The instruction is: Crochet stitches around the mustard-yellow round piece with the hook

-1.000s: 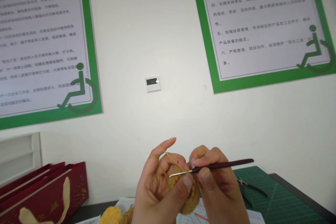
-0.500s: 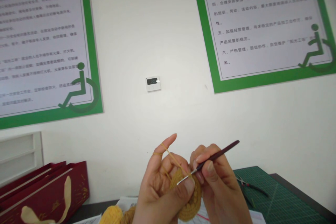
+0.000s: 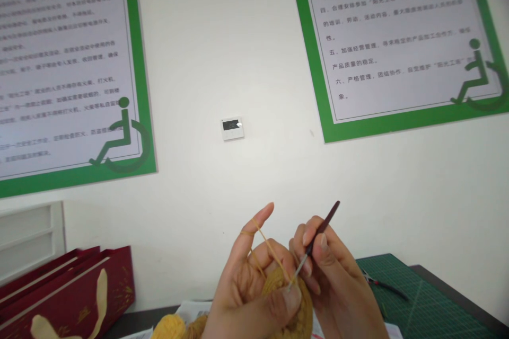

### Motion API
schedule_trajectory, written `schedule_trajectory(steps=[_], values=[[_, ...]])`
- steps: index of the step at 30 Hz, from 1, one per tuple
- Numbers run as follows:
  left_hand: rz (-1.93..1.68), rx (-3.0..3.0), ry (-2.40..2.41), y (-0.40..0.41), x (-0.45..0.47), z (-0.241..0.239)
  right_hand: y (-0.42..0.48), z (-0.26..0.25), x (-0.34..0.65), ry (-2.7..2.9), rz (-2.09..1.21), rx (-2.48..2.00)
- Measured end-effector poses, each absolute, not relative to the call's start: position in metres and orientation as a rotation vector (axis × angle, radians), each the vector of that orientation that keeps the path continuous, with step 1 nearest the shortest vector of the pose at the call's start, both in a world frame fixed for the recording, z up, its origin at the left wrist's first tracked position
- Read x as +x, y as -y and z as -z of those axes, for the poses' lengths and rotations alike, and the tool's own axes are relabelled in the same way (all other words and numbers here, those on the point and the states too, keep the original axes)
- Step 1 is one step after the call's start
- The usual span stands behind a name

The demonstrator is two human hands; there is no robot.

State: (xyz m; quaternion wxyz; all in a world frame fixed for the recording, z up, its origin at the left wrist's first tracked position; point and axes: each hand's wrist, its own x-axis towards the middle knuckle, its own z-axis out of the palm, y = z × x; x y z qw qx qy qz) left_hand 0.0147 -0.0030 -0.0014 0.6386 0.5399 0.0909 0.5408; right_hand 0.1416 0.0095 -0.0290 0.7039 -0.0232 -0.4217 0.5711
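Note:
My left hand (image 3: 254, 280) pinches a round, mustard-yellow crochet piece (image 3: 304, 307) between thumb and fingers. Its index finger points up, with a strand of yarn (image 3: 269, 243) looped around it and running down to the piece. In my right hand (image 3: 334, 270) is a crochet hook (image 3: 324, 225) with a dark red handle and a metal shaft, held like a pencil. The hook's tip meets the edge of the piece beside my left thumb; the very end is hard to make out. The lower part of the piece is cut off by the frame.
Yellow (image 3: 169, 327) and tan yarn (image 3: 195, 327) lie left of my hands on papers. Dark red gift bags (image 3: 115, 286) stand at the left. A green cutting mat (image 3: 421, 296) with pliers (image 3: 385, 286) is at the right. A thermostat (image 3: 232, 128) and green-framed posters (image 3: 326, 116) hang on the wall.
The hook has turned steeper, its handle end moving left and up, and its tip has dropped to the edge of the piece by the thumb. Both hands have shifted slightly right.

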Motion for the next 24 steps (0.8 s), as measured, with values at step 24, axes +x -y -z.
schedule_trajectory(steps=[24], values=[[-1.07, 1.265, -0.243, 0.0032, 0.0082, -0.0021, -0.0058, 0.0282, 0.1431, 0.95, -1.18, 0.023]])
